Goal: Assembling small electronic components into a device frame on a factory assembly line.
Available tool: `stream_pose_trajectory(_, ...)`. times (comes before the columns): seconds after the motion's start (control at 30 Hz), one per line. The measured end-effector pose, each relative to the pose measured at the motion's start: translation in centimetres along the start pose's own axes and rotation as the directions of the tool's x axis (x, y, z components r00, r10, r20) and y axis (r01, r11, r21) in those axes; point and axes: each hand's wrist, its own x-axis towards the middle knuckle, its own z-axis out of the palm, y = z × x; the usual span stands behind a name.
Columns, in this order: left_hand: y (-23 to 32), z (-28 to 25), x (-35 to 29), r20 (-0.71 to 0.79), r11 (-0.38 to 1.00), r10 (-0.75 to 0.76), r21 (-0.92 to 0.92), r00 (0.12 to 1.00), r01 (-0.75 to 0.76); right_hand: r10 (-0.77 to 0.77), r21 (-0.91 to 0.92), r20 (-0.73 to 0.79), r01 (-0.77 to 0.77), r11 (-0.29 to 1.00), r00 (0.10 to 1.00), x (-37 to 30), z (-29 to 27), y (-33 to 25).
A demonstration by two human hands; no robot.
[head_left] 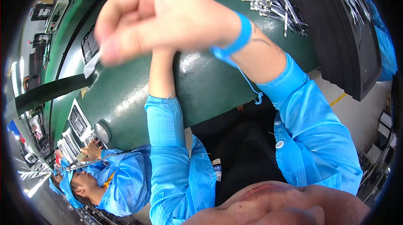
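My right hand (168, 21) is raised close to the camera, blurred, wearing a blue wrist strap (243, 36) with a thin cord hanging off it. Its thumb and fingers are closed in a pinch, and a small whitish film-like piece (91, 66) shows at the thumb tip. Behind it, my left forearm (161, 76) reaches up over the green table (201, 94). My left hand is hidden by the right one, so its fingers and anything in them cannot be made out. Both arms are in light blue sleeves.
At the far right of the table lies a heap of small flat strips with circuit-like ends (273, 2). A black tray-like stand (336, 27) rises beside it. On the left, a co-worker in blue (121, 183) works near a round metal-topped object (102, 131). A dark curved bar (54, 92) crosses there.
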Motion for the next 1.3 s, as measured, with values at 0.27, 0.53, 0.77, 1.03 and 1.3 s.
stream_pose_trajectory(0.27, -3.1, -6.5, 2.8, -0.159, 0.895, 0.339, 0.359, 0.927, -0.266, -0.324, -0.802, -0.595, -0.514, 0.305, 0.736, -2.2, -15.5, 7.7)
stream_pose_trajectory(0.53, -2.8, -6.3, 2.0, -0.074, 0.851, 0.234, 0.497, 0.969, -0.167, -0.407, -0.830, -0.428, -0.529, -0.177, 0.807, -3.5, -18.5, 9.1)
stream_pose_trajectory(0.77, -2.2, -6.7, 1.8, -0.047, 0.842, 0.234, 0.508, 0.971, -0.178, -0.333, -0.769, -0.528, -0.606, -0.202, 0.781, -2.9, -15.7, 8.9)
stream_pose_trajectory(1.03, -2.0, -6.9, 1.6, -0.065, 0.836, 0.237, 0.522, 0.969, -0.169, -0.203, -0.928, -0.249, -0.293, -0.230, 0.947, -6.0, -14.2, 12.3)
stream_pose_trajectory(1.3, -2.2, -7.1, 1.3, -0.061, 0.832, 0.268, 0.518, 0.961, -0.199, -0.040, -1.000, -0.010, -0.010, 0.003, 0.999, -6.2, -11.2, 9.5)
